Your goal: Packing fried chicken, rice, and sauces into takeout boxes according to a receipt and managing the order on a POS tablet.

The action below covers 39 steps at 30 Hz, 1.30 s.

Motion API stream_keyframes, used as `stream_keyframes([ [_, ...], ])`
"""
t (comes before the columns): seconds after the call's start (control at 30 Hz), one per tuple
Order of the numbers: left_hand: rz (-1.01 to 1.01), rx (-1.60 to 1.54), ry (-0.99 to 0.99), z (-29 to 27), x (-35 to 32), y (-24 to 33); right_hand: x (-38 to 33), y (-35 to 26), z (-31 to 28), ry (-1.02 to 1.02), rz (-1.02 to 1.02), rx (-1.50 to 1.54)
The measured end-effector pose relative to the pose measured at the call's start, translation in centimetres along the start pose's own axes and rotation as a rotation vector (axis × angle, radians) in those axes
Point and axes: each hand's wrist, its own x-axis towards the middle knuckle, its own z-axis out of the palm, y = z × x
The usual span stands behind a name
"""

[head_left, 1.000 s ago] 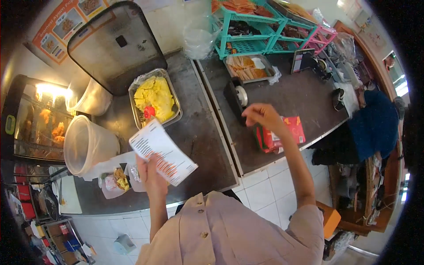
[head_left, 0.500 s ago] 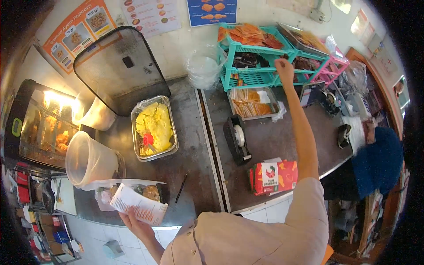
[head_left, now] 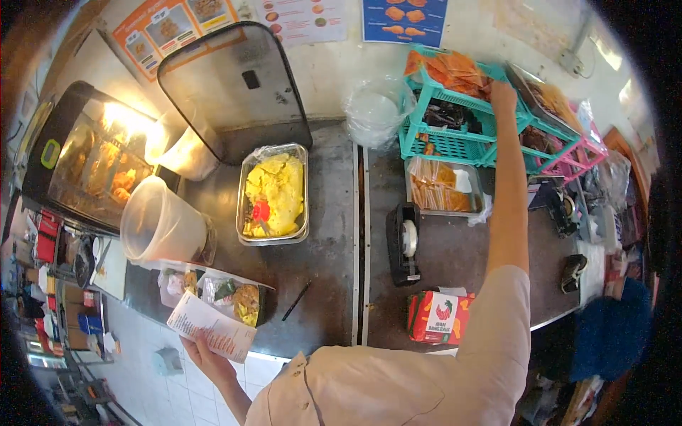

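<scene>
My left hand (head_left: pixel 206 357) grips the white printed lid flap (head_left: pixel 213 328) of an open paper meal box at the counter's front edge. In the box lie a browned piece of food (head_left: pixel 246 299), something yellow and a small clear bag with green in it (head_left: pixel 217 290). My right arm stretches far forward, and my right hand (head_left: pixel 503 97) is at the top tier of a teal plastic rack (head_left: pixel 444 148), against a pile of orange-red sachets (head_left: pixel 455 72). Its fingertips are hidden, so any hold on a sachet cannot be made out.
A metal tray of yellow food (head_left: pixel 275 192) with a red-ended utensil stands mid-counter. Nearby are a clear tub (head_left: pixel 153 224), a lit food warmer (head_left: pixel 92 160), a pen (head_left: pixel 296 300), a tape dispenser (head_left: pixel 405 245), red boxes (head_left: pixel 440 316) and a tray of packets (head_left: pixel 444 186).
My right hand has moved from the rack's middle tier up to the orange-red sachets. The left hand has tilted the lid flap down, baring more of the food. The view has swung left.
</scene>
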Motion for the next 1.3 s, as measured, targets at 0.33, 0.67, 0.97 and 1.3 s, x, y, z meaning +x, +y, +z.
stream_keyframes([
  [0.33, 0.021, 0.032, 0.000, -2.7, 3.3, 0.1, -3.1, -0.8, -11.7, 0.344, -0.009, 0.580],
  [0.67, -0.114, 0.043, -0.338, -5.6, 5.6, -2.2, -9.3, -5.1, -21.2, -0.041, 0.081, 1.141],
  [0.97, -0.155, 0.603, -1.227, -3.3, 2.0, -10.4, -16.7, -9.8, -25.8, -0.076, 0.153, 1.208],
  [1.3, 0.825, 0.490, -1.060, 10.7, -1.8, -4.9, -26.7, -12.5, -27.4, -0.144, 0.192, 1.347],
])
